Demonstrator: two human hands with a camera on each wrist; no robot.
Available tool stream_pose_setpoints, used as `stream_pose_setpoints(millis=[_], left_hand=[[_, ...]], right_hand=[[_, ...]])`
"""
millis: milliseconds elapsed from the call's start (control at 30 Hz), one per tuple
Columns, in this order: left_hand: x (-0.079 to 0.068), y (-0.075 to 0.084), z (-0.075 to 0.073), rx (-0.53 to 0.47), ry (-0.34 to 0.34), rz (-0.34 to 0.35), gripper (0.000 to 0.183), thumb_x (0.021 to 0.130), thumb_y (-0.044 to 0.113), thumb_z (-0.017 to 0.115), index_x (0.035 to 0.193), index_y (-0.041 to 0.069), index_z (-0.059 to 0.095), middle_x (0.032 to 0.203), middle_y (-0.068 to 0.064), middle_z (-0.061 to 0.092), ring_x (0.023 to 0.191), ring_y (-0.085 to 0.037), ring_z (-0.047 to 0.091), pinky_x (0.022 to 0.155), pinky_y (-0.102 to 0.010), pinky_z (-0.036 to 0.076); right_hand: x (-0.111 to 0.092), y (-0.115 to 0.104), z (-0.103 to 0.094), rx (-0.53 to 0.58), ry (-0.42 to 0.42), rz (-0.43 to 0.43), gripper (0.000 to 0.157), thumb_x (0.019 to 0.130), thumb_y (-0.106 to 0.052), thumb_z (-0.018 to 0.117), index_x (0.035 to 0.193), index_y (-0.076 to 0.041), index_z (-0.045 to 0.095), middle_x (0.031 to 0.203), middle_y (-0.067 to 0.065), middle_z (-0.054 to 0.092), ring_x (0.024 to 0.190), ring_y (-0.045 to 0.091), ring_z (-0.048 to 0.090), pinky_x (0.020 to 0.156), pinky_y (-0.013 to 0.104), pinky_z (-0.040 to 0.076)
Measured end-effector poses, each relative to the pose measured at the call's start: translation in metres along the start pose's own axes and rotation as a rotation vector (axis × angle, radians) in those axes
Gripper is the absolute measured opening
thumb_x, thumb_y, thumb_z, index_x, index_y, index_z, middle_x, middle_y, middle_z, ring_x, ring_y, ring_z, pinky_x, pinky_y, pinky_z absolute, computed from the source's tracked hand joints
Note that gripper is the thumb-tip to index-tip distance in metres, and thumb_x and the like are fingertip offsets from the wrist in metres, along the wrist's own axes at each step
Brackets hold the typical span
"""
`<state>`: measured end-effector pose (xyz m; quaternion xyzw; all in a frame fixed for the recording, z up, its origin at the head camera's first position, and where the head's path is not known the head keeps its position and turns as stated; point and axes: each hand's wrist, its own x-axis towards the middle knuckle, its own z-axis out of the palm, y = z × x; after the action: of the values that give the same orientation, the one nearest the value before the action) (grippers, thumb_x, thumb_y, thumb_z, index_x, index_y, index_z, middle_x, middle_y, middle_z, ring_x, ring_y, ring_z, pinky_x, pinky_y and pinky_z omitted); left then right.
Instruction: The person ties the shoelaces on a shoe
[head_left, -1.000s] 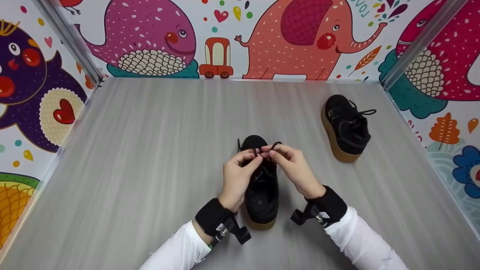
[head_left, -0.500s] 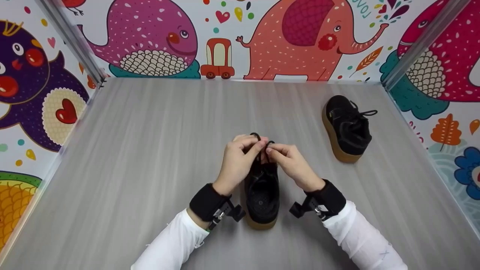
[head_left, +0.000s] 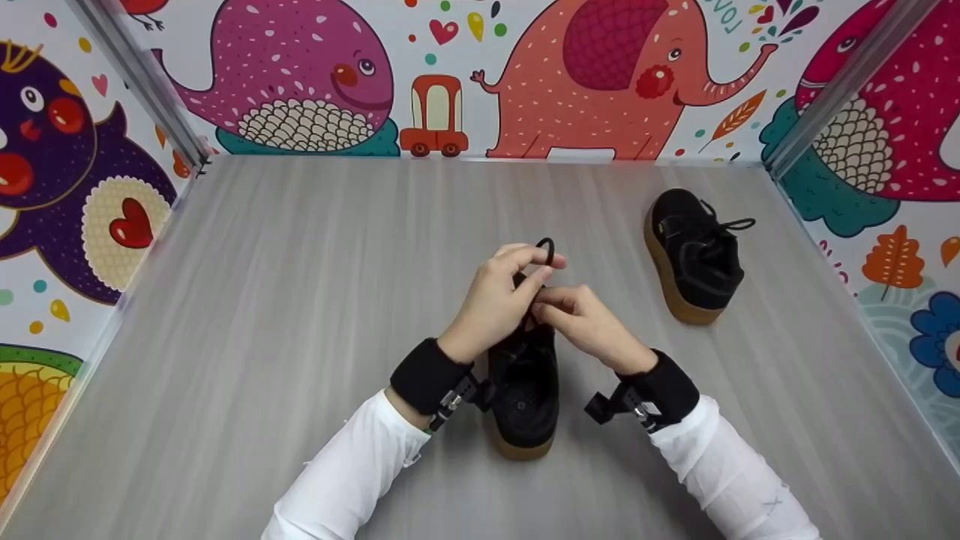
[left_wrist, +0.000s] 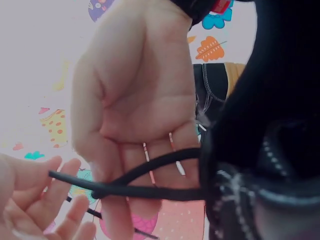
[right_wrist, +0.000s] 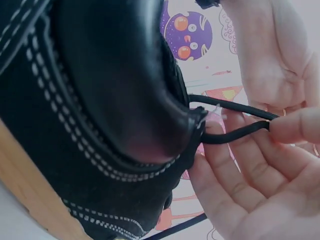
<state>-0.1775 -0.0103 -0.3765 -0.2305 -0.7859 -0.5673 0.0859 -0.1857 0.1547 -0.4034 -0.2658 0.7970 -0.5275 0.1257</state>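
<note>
A black shoe [head_left: 527, 397] with a tan sole stands in front of me, its toe pointing away and mostly hidden by my hands. My right hand [head_left: 589, 322] pinches the black shoelaces [right_wrist: 240, 131] between thumb and fingers just above the shoe's tongue. Two strands run from the shoe into that pinch in the right wrist view. My left hand [head_left: 495, 296] is a little farther forward, holding a shoelace whose loop [head_left: 550, 247] stands up over its fingertips. In the left wrist view, a lace end [left_wrist: 55, 174] lies at the left hand's fingers.
A second black shoe [head_left: 694, 255], its laces in a bow, stands at the right on the grey wood-grain surface [head_left: 315, 300]. Panels printed with cartoon animals [head_left: 592, 82] enclose the back and both sides.
My left hand has moved forward and to the right, carrying its lace across above the right hand. The right hand stays near the tongue, its fingers more curled. Both shoes have stayed put.
</note>
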Motion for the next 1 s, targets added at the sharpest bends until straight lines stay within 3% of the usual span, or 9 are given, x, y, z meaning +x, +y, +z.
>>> stream_pose_setpoints(millis=[200,400,533,633,800,1000], left_hand=[[0.014,0.003,0.005,-0.027,-0.075,0.071,0.018,0.097,0.012,0.053,0.107,0.008,0.067,0.104,-0.001,0.068,0.113,-0.012,0.055,0.097,-0.024,0.042],[0.028,-0.001,0.008,-0.08,-0.196,0.062,0.021,0.097,0.011,0.052,0.113,0.007,0.065,0.095,-0.001,0.073,0.111,-0.01,0.059,0.094,-0.019,0.043],[0.033,-0.008,0.01,-0.076,-0.273,0.027,0.024,0.097,0.011,0.052,0.119,0.01,0.063,0.094,0.001,0.073,0.101,-0.007,0.062,0.077,-0.018,0.044],[0.035,-0.013,0.011,-0.083,-0.33,-0.024,0.025,0.098,0.012,0.051,0.12,0.011,0.064,0.091,0.002,0.073,0.081,-0.006,0.06,0.065,-0.018,0.041],[0.038,-0.016,0.011,-0.083,-0.395,-0.092,0.023,0.098,0.013,0.051,0.111,0.009,0.07,0.09,0.0,0.072,0.071,-0.009,0.058,0.067,-0.019,0.044],[0.042,-0.015,0.011,-0.042,-0.423,-0.18,0.024,0.094,0.011,0.052,0.107,0.007,0.072,0.089,-0.004,0.072,0.077,-0.01,0.064,0.07,-0.019,0.048]], right_hand=[[-0.002,0.0,0.0,0.008,-0.034,0.011,0.017,0.093,-0.007,0.053,0.091,0.003,0.066,0.086,0.014,0.066,0.077,0.013,0.061,0.071,0.024,0.049],[-0.003,0.001,0.002,0.058,-0.054,-0.032,0.018,0.095,-0.009,0.054,0.095,0.005,0.066,0.088,0.018,0.066,0.079,0.015,0.064,0.072,0.027,0.053],[-0.003,0.002,0.004,0.052,-0.052,-0.072,0.018,0.095,-0.008,0.054,0.093,0.005,0.066,0.087,0.019,0.067,0.077,0.014,0.064,0.07,0.027,0.053],[-0.003,0.002,0.006,0.047,-0.056,-0.091,0.017,0.095,-0.006,0.054,0.092,0.005,0.066,0.086,0.019,0.067,0.077,0.012,0.064,0.069,0.025,0.052],[-0.002,0.006,0.008,0.037,-0.046,-0.11,0.017,0.095,-0.005,0.054,0.092,0.006,0.066,0.084,0.018,0.067,0.075,0.009,0.063,0.069,0.023,0.051],[-0.002,0.007,0.01,0.056,-0.019,-0.085,0.016,0.094,-0.006,0.056,0.093,0.006,0.067,0.083,0.017,0.067,0.075,0.009,0.062,0.068,0.023,0.05]])
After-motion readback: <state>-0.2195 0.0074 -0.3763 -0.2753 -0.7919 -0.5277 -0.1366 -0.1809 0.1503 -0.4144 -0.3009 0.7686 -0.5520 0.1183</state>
